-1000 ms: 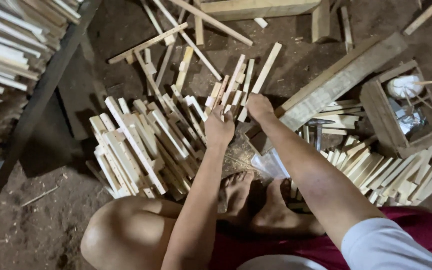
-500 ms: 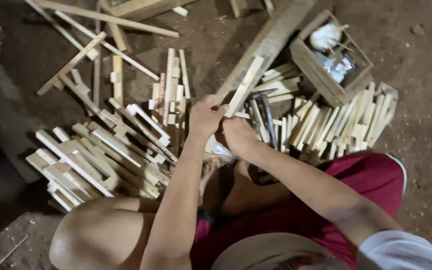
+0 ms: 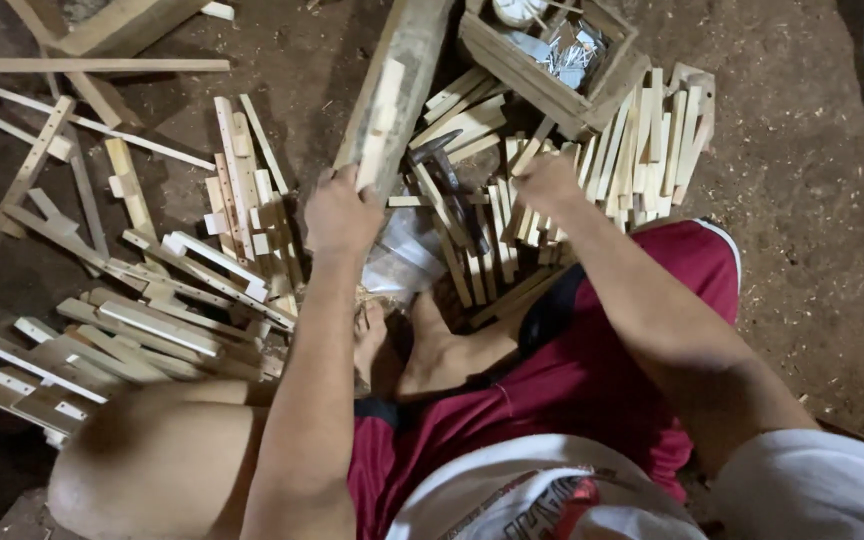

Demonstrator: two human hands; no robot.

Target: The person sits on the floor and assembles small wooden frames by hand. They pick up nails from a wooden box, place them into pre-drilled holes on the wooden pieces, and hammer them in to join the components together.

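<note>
My left hand (image 3: 344,212) is closed around the near end of a short pale wooden slat (image 3: 380,125), fingers curled over it, knuckles toward the camera. The slat's long axis runs away from me, up the frame and leaning slightly right, so it lies directly ahead of that hand and alongside the long grey plank (image 3: 407,70), which has the same heading. I cannot tell whether the slat rests on the plank or is held just above it.

My right hand (image 3: 549,183) is well to the right of the left, palm down, fingers bent into the heap of cut slats (image 3: 642,150). The fingertips are hidden among the pieces, so I cannot tell whether they pinch one or only press on the heap. These slats lie mostly with long axes pointing away from me, fanned a little to the right.

Between the two hands lies a hammer (image 3: 452,185), head farther away, handle running toward my feet (image 3: 422,345); it is nearer the right hand. A clear plastic bag (image 3: 404,262) sits just below the left hand.

Beyond the right hand stands an open wooden box (image 3: 512,60) holding nails (image 3: 567,55). To the left, joined slat pieces (image 3: 182,300) are piled on the dirt floor (image 3: 812,200), well apart from both hands.
</note>
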